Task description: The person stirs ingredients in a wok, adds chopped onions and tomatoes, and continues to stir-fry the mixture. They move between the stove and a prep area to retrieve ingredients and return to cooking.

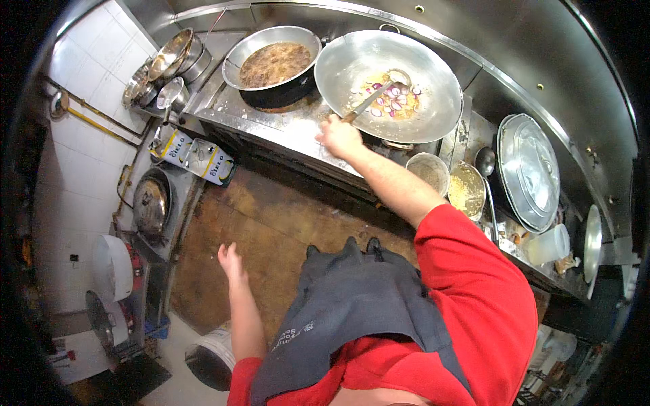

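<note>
My right hand (339, 137) is closed around the wooden handle end of a metal ladle (373, 101), at the near-left rim of a large metal wok (431, 101). The ladle's bowl rests among chopped red onion (393, 104) and small yellowish bits in the wok. Left of it, touching or nearly so, stands a second pan (233, 63) with bubbling brown liquid (277, 63). My left hand (232, 261) hangs over the floor, away from the stove, with nothing seen in it; its fingers look partly spread.
Stacked metal bowls (170, 56) stand at the upper left, above cut-open tins (210, 162). Right of the wok are a container of chopped yellowish food (464, 190), a dark ladle (485, 161), a lidded pot (530, 170) and a plastic tub (551, 244). A white bucket (210, 355) stands lower left.
</note>
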Available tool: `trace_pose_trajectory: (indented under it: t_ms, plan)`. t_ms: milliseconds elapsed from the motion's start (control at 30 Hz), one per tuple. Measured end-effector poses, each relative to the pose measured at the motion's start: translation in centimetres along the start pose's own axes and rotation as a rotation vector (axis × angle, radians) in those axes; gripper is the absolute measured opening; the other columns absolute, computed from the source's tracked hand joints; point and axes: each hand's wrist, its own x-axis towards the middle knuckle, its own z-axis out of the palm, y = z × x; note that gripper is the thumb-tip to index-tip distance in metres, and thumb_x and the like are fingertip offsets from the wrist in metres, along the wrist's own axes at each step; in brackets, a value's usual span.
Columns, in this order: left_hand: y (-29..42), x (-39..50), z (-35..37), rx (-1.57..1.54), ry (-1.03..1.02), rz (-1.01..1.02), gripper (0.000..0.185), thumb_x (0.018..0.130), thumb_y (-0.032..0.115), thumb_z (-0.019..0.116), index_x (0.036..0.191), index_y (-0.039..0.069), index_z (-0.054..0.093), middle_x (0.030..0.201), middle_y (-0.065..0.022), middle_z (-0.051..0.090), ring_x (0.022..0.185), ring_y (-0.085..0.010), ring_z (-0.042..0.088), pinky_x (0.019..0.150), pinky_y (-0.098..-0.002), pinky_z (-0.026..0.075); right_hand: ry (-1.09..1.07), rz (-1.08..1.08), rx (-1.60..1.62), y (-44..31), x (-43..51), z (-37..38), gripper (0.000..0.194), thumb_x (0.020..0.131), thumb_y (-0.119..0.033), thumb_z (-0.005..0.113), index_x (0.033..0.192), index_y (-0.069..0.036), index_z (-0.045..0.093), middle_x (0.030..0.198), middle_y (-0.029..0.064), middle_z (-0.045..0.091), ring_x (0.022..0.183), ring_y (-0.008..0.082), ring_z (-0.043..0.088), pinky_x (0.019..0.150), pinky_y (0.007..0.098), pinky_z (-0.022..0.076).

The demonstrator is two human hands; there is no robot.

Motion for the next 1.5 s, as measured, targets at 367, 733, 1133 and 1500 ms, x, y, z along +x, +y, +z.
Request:
trace_pose_trajectory:
  t_ms: [367,733,1133,1500]
  plan:
    - [-23.6,9.9,-16.6,0.785,-0.269,-0.089,0.025,0.085,0.023,0.069,0.098,0.001,0.069,0.083,-0.0119,0.068,0.081,-0.0243,0.065,0.073,-0.0373,0.052,-0.13,0.581,-0.412,13.4,-4.3,-9.5,0.027,0.082,-0.012,0.059,0.102,0.003,0.069,0.115,0.0292,0.064,0.106,0.0395,0.065,0.09,0.0428,0.0533]
    - [-25.4,17.1,-16.4,0.698,-0.51,-0.252,0.021,0.087,0.021,0.069,0.097,0.003,0.068,0.084,-0.0082,0.069,0.081,-0.0222,0.066,0.072,-0.0368,0.052,-0.188,0.605,-0.377,0.2,-26.3,-23.2,0.021,0.086,-0.018,0.06,0.096,0.0,0.064,0.096,0.0256,0.066,0.098,0.0418,0.062,0.087,0.048,0.0481]
    - [-14.0,16.7,-6.2,0.492,-0.507,0.088,0.031,0.09,0.022,0.067,0.111,-0.001,0.064,0.097,-0.0071,0.068,0.084,-0.0159,0.062,0.076,-0.03,0.051,0.592,0.849,0.518,14.0,-11.3,-2.9,0.018,0.092,-0.018,0.055,0.082,-0.003,0.053,0.057,0.0075,0.051,0.042,0.016,0.05,0.035,0.0323,0.0359]
    - [-24.1,6.5,-20.3,1.105,-0.308,-0.132,0.03,0.082,0.028,0.064,0.094,0.001,0.069,0.091,-0.0193,0.071,0.087,-0.033,0.068,0.081,-0.0429,0.051,0.46,0.767,0.994,13.8,-5.2,-5.7,0.014,0.092,-0.016,0.055,0.09,-0.001,0.054,0.064,0.0093,0.054,0.045,0.0134,0.047,0.036,0.0285,0.035]
